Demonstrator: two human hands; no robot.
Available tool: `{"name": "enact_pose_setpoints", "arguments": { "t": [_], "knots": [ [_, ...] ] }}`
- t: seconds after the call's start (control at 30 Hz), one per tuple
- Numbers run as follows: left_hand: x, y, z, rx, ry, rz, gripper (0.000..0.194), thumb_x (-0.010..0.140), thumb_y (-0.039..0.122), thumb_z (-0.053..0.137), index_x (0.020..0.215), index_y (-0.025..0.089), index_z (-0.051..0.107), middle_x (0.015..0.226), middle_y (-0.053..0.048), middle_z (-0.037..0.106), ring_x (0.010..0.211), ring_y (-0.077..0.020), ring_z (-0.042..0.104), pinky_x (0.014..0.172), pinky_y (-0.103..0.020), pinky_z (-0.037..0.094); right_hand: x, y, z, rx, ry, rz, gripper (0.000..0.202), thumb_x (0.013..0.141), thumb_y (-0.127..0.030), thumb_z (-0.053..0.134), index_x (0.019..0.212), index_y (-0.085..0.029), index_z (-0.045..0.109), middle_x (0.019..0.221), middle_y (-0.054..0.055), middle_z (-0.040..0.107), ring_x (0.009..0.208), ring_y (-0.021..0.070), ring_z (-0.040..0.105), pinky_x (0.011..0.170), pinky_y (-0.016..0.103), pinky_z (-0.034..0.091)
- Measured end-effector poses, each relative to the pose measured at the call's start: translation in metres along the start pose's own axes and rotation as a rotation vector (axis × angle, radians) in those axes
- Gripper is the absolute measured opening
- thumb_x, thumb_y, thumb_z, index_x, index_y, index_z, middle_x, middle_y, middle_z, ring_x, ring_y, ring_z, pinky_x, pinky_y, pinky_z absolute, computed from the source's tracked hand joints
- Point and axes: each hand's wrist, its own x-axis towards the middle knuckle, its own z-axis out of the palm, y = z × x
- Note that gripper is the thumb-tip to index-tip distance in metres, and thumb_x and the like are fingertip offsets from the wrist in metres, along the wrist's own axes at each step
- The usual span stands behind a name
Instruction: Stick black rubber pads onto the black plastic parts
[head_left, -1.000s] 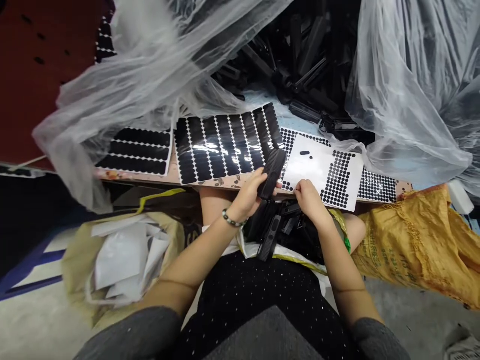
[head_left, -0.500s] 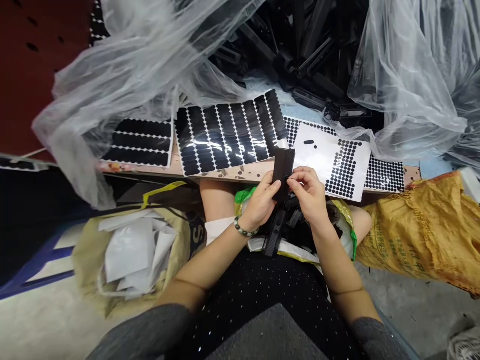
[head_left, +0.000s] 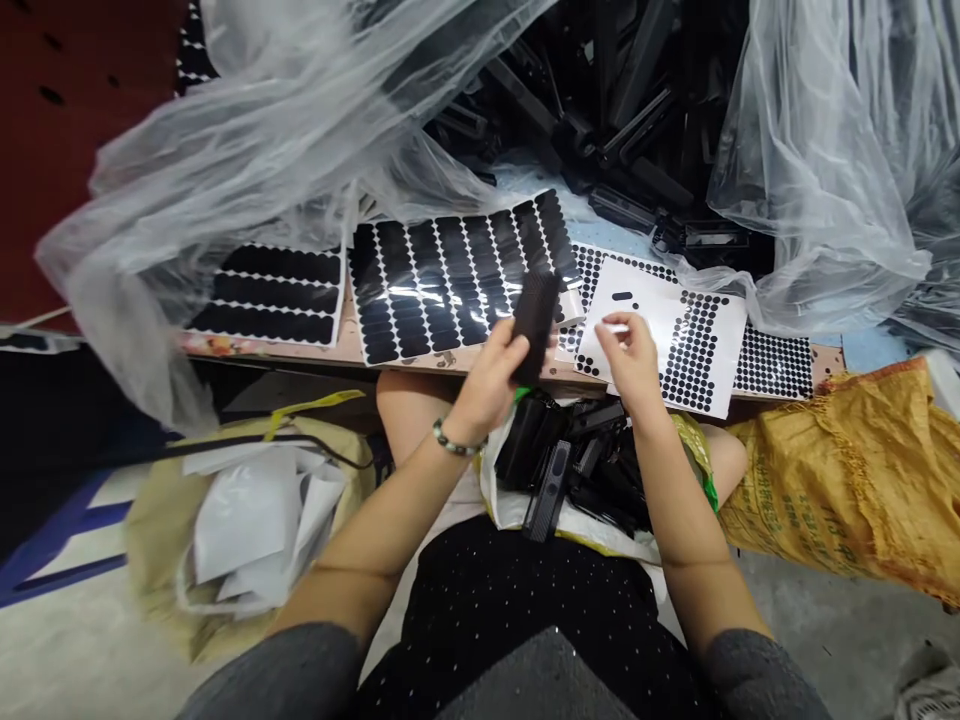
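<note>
My left hand [head_left: 491,380] is wrapped round a long black textured plastic piece [head_left: 536,325], held upright over the lower right part of a sheet of black oval stickers [head_left: 442,275]. To its right and apart from it, my right hand [head_left: 631,365] has thumb and forefinger drawn together in a pinch; whatever is between them is too small to make out. Those fingertips are over the left part of a white sheet with small round black stickers [head_left: 694,350]. Below both hands, an open bag [head_left: 491,490] on my lap contains several black plastic pieces [head_left: 547,490].
More sticker sheets [head_left: 274,295] lie along the table edge [head_left: 345,345]. Behind them is a heap of black parts [head_left: 637,130] between crumpled clear plastic [head_left: 285,150]. A beige bag of white paper [head_left: 255,520] stands at left, a yellow woven sack [head_left: 847,470] at right.
My left hand has moved left and slightly up with the black piece, which has turned. My right hand has come off the piece and shifted right, exposing more of the bag.
</note>
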Motion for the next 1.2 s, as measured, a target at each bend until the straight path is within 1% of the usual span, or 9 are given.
{"name": "enact_pose_setpoints", "arguments": {
  "t": [0.07, 0.17, 0.3, 0.4, 0.53, 0.7, 0.8, 1.0, 1.2],
  "knots": [
    [0.029, 0.009, -0.002, -0.028, 0.060, 0.003, 0.026, 0.086, 0.040, 0.061, 0.105, 0.023, 0.058, 0.108, -0.007, 0.069, 0.110, -0.0224, 0.065, 0.095, -0.038, 0.053, 0.029, 0.003, 0.008, -0.140, 0.109, -0.074, 0.019, 0.083, -0.038, 0.063, 0.091, -0.022, 0.056, 0.104, 0.004, 0.054, 0.080, 0.0137, 0.055, 0.077, 0.031, 0.052],
    [0.071, 0.013, 0.002, -0.020, 0.113, -0.087, 0.015, 0.091, 0.028, 0.052, 0.105, 0.022, 0.055, 0.103, -0.006, 0.071, 0.110, -0.0199, 0.067, 0.098, -0.037, 0.052, 0.056, 0.004, 0.026, -0.336, 0.108, -0.177, 0.011, 0.083, -0.028, 0.063, 0.087, -0.020, 0.057, 0.109, 0.009, 0.054, 0.090, 0.0187, 0.057, 0.086, 0.038, 0.051],
    [0.094, 0.006, 0.007, -0.025, 0.194, -0.230, 0.014, 0.093, 0.018, 0.047, 0.106, 0.019, 0.054, 0.101, -0.007, 0.071, 0.112, -0.0204, 0.067, 0.103, -0.040, 0.050, 0.051, 0.004, 0.030, -0.402, 0.028, -0.363, 0.010, 0.084, -0.014, 0.055, 0.076, -0.020, 0.056, 0.109, 0.011, 0.057, 0.102, 0.0235, 0.057, 0.093, 0.043, 0.049],
    [0.082, 0.002, 0.005, -0.136, 0.138, -0.221, 0.020, 0.089, 0.017, 0.053, 0.110, 0.019, 0.054, 0.109, -0.008, 0.070, 0.116, -0.0213, 0.065, 0.107, -0.042, 0.047, 0.030, 0.002, 0.016, -0.178, 0.053, -0.360, 0.009, 0.084, -0.022, 0.058, 0.075, -0.022, 0.058, 0.103, 0.007, 0.058, 0.099, 0.0215, 0.057, 0.086, 0.040, 0.052],
    [0.048, 0.003, 0.005, -0.281, -0.027, -0.082, 0.042, 0.076, 0.018, 0.072, 0.114, 0.023, 0.055, 0.124, -0.004, 0.066, 0.127, -0.0213, 0.058, 0.111, -0.038, 0.044, 0.007, -0.008, 0.002, 0.276, 0.115, -0.139, 0.017, 0.078, -0.038, 0.069, 0.075, -0.023, 0.061, 0.106, 0.004, 0.058, 0.099, 0.0187, 0.058, 0.089, 0.038, 0.052],
    [0.016, 0.003, 0.015, -0.294, -0.084, -0.003, 0.049, 0.071, 0.024, 0.081, 0.110, 0.030, 0.054, 0.132, 0.001, 0.062, 0.120, -0.0194, 0.062, 0.098, -0.032, 0.054, -0.012, -0.026, 0.006, 0.582, 0.077, 0.009, 0.027, 0.068, -0.041, 0.079, 0.066, -0.022, 0.059, 0.108, 0.002, 0.057, 0.096, 0.0156, 0.058, 0.099, 0.040, 0.049],
    [0.007, 0.004, 0.021, -0.240, -0.077, 0.035, 0.049, 0.070, 0.029, 0.083, 0.107, 0.030, 0.052, 0.132, 0.002, 0.062, 0.116, -0.0194, 0.063, 0.093, -0.032, 0.057, -0.020, -0.032, 0.009, 0.583, 0.063, -0.013, 0.030, 0.068, -0.042, 0.079, 0.064, -0.021, 0.058, 0.109, 0.002, 0.056, 0.099, 0.0164, 0.058, 0.102, 0.043, 0.047],
    [-0.003, 0.013, 0.029, -0.121, -0.024, 0.082, 0.052, 0.066, 0.042, 0.085, 0.102, 0.031, 0.050, 0.132, -0.001, 0.061, 0.116, -0.0230, 0.063, 0.091, -0.037, 0.058, -0.030, -0.038, 0.009, 0.309, 0.078, -0.091, 0.023, 0.081, -0.038, 0.066, 0.068, -0.023, 0.056, 0.112, 0.005, 0.055, 0.111, 0.0205, 0.057, 0.105, 0.047, 0.047],
    [-0.007, 0.014, 0.029, -0.082, -0.044, 0.128, 0.048, 0.070, 0.041, 0.082, 0.104, 0.032, 0.050, 0.131, 0.000, 0.060, 0.119, -0.0233, 0.060, 0.094, -0.040, 0.057, -0.031, -0.036, 0.009, 0.198, 0.078, -0.161, 0.016, 0.085, -0.032, 0.062, 0.072, -0.023, 0.058, 0.112, 0.004, 0.055, 0.108, 0.0188, 0.057, 0.102, 0.044, 0.049]
  ]
}}
